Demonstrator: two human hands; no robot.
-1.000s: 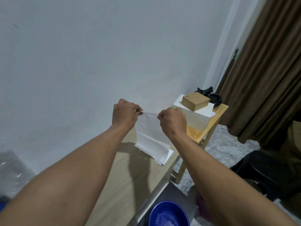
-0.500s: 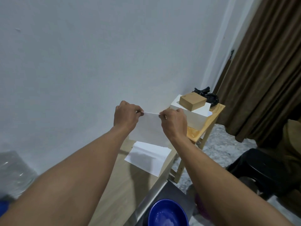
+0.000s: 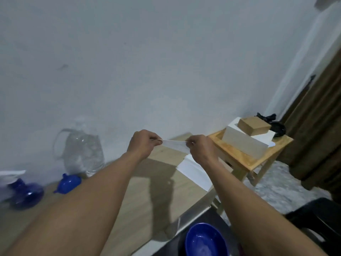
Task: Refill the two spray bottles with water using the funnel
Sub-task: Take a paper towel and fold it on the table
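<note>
My left hand point(image 3: 143, 145) and my right hand point(image 3: 199, 148) pinch the two ends of a white paper sheet point(image 3: 174, 144), held stretched and nearly flat above the light wooden table point(image 3: 140, 200). Another white sheet point(image 3: 195, 172) lies on the table below my right hand. At the far left stands a blue spray bottle point(image 3: 25, 194) with a white sprayer head, blurred at the frame edge. A blue funnel-like piece point(image 3: 69, 182) lies on its side next to it. Behind that, by the wall, stands a clear water jug point(image 3: 83, 152) with a handle.
A small wooden side table point(image 3: 258, 157) at the right carries a white box point(image 3: 245, 143), a brown box point(image 3: 253, 125) and a black bag point(image 3: 276, 124). A blue bowl point(image 3: 205, 240) sits below the table's near edge. Brown curtains point(image 3: 321, 115) and a dark stool point(image 3: 317, 215) are at the right.
The view has swung left, bringing the jug, blue piece and spray bottle into sight. The held sheet has tilted from hanging down to nearly flat between both hands.
</note>
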